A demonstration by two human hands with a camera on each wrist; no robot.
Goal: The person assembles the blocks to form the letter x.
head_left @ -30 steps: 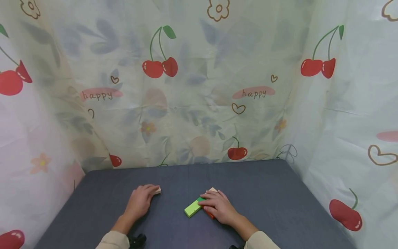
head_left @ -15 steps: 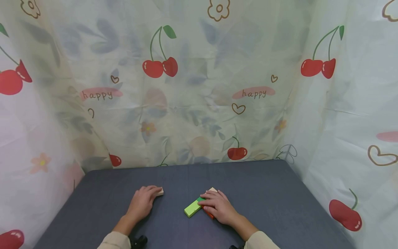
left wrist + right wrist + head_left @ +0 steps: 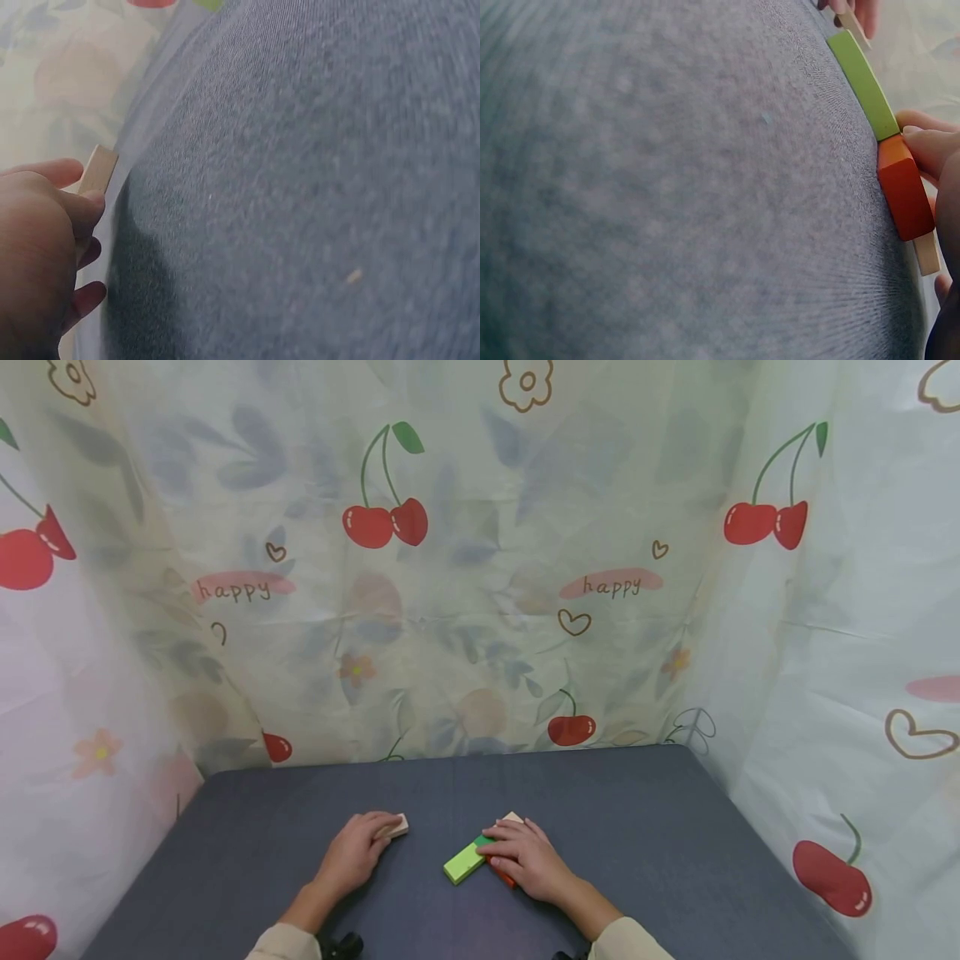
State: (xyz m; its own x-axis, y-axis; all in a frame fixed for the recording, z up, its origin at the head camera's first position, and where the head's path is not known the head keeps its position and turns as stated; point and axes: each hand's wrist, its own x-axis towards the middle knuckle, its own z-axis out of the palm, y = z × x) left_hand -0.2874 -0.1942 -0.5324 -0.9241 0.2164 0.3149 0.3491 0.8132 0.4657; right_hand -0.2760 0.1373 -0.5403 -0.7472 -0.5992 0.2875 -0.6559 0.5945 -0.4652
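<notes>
My left hand [image 3: 352, 856] pinches a plain wooden block [image 3: 401, 827] between thumb and fingers, left of the table's middle. The left wrist view shows that wooden block [image 3: 99, 169] jutting past the fingertips. My right hand [image 3: 532, 860] rests over a group of blocks, its fingers lying across them. From under it show a light green block [image 3: 463, 863], a bit of darker green block [image 3: 483, 841], a red block [image 3: 506, 877] and a pale wooden block [image 3: 513, 817]. In the right wrist view, the thumb is by the joint between the light green block [image 3: 866, 86] and the orange-red block [image 3: 906, 199].
A dark grey cloth-covered table [image 3: 622, 810] lies under both hands. Patterned curtains [image 3: 465, 610] with cherries and flowers enclose its back and sides. A small pale speck [image 3: 355, 276] lies on the cloth.
My left hand has slid to the right with the wooden block, closer to the coloured blocks. The right hand and the blocks under it have stayed in place.
</notes>
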